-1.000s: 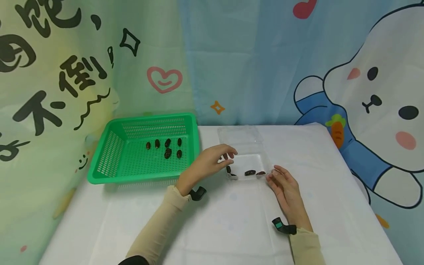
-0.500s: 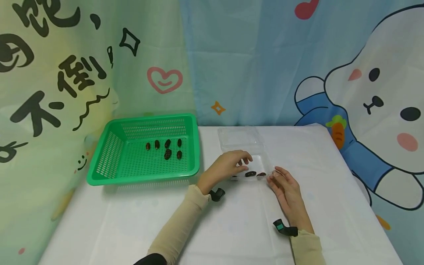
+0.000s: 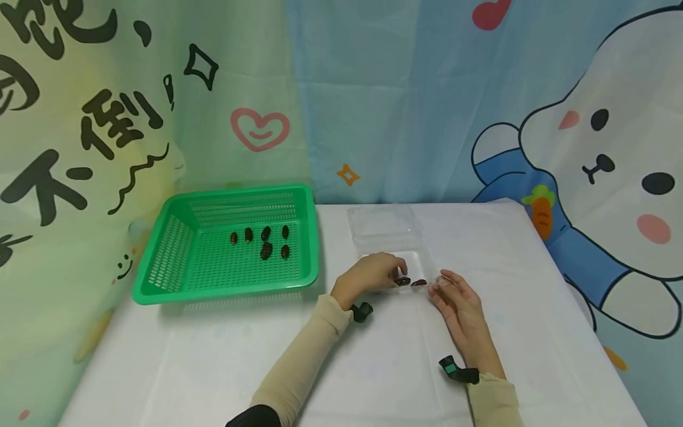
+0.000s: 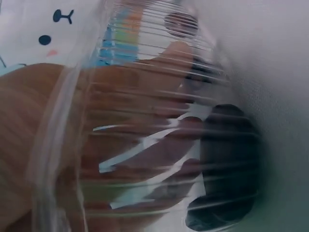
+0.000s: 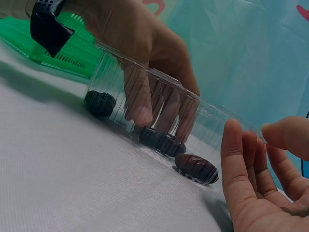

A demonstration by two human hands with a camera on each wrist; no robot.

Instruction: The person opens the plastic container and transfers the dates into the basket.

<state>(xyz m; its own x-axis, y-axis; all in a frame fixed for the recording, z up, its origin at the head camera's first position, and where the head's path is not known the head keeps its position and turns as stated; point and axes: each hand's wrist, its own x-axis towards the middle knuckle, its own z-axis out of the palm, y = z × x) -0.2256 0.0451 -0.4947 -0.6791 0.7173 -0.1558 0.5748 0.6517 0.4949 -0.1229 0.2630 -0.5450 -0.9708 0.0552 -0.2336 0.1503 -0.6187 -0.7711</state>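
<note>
A clear plastic box [image 3: 418, 261] with its lid folded back lies on the white table. Inside, several dark brown dates rest along the near wall. My left hand [image 3: 373, 276] reaches down into the box, thumb and bent fingers about one date [image 5: 163, 141], pinching it at the floor of the box. Another date [image 5: 197, 168] lies beside it toward my right hand, and a further date [image 5: 100, 103] sits at the left end. My right hand [image 3: 459, 311] holds the box's right corner between thumb and fingers. In the left wrist view, ridged clear plastic covers the fingers.
A green perforated basket [image 3: 226, 289] stands left of the box, with several dates [image 3: 265, 251] on its floor. The box's open lid [image 3: 384, 222] lies toward the back. Behind the white table [image 3: 331, 379] hangs a printed curtain [image 3: 368, 107].
My left hand has moved right along the box and down into it, closing on a date near the middle. The right hand stays at the box's corner.
</note>
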